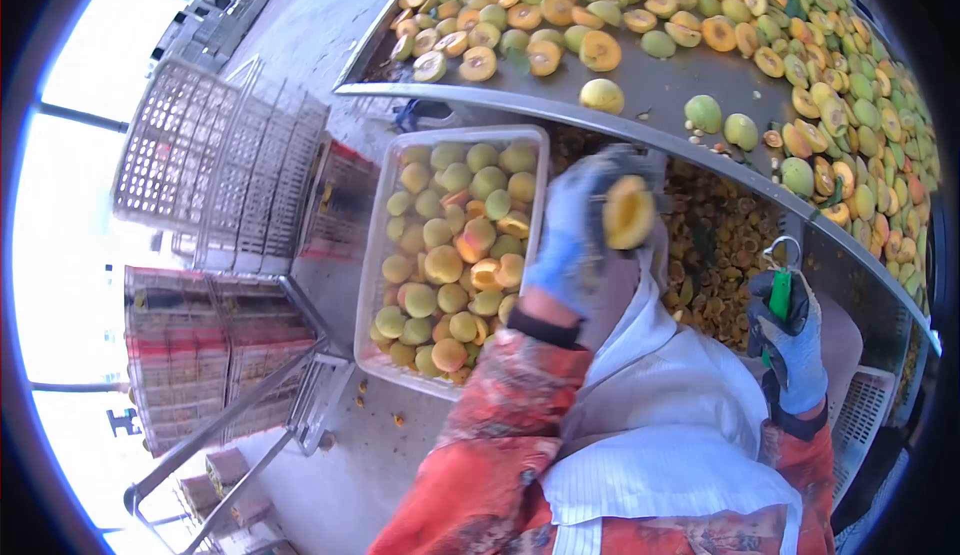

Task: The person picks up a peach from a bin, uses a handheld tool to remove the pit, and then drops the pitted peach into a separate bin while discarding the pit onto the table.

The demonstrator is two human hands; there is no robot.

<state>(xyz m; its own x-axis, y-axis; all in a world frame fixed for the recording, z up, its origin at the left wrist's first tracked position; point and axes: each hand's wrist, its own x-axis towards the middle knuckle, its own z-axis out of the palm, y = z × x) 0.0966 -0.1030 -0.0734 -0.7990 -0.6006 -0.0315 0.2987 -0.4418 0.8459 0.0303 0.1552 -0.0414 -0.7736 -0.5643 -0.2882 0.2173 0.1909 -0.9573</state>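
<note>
Overhead, in the head view, a grey metal counter (655, 87) with a raised rim is seen, its far and right parts covered by halved and whole yellow-green fruits (720, 33); a few stones are scattered near the bare stretch. Below the rim, a brown mass of pieces (710, 255) is held. On the concrete floor (320, 475), dotted with orange scraps (398, 419), a white tub (460, 135) filled with fruit is set; pale perforated crates (190, 145) are stacked to the left, above red-banded stacks (220, 355) whose markings are too blurred to be read. A metal frame (230, 405) is placed beside them. By the gloved left grip (585, 210), blurred, a cut fruit (628, 213) is held, orange flesh showing, between tub and lap. By the right grip (790, 340), closed in a curl, a green-handled tool (780, 295) with a metal loop is clasped near the rim, beside the white cloth (660, 385) over the lap.
</note>
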